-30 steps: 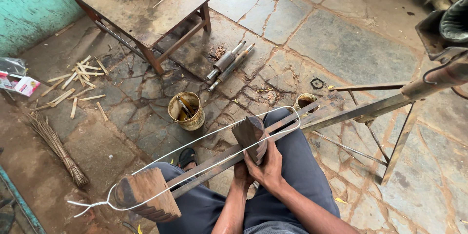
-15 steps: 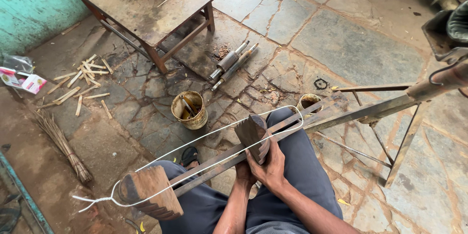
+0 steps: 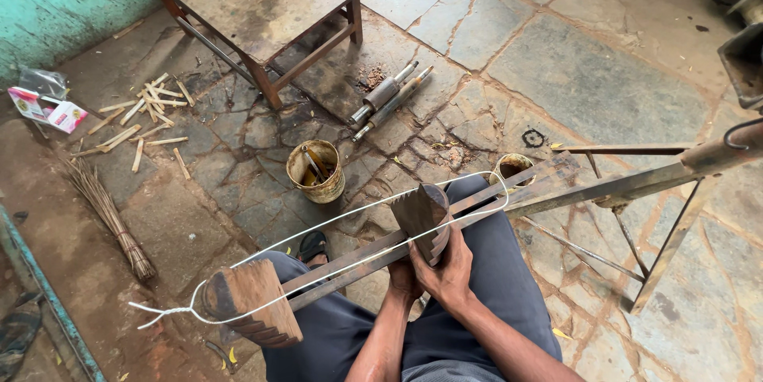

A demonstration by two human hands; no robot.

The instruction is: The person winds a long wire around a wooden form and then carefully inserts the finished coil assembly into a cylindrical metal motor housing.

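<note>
I sit astride a long metal bar (image 3: 556, 195) that slopes up to the right. Two notched wooden blocks stand on it: one near its middle (image 3: 421, 215) and one at its low left end (image 3: 246, 302). A loop of white wire (image 3: 334, 227) runs around both blocks, its ends twisted together at the far left. My right hand (image 3: 449, 275) grips the middle block from below and the right. My left hand (image 3: 401, 279) is mostly hidden under the bar beside it, touching the same block's base.
A rusty tin with tools (image 3: 315, 171) stands on the stone floor ahead, a second tin (image 3: 513, 166) behind the bar. Metal tubes (image 3: 389, 96) lie near a low wooden table (image 3: 254, 0). Wood sticks (image 3: 139, 116), a broom (image 3: 107, 215) and a teal wall (image 3: 56, 0) are left.
My view has shifted slightly; the hands stay on the middle block, with the right hand's fingers set a little higher against it. The wire and the blocks have not moved.
</note>
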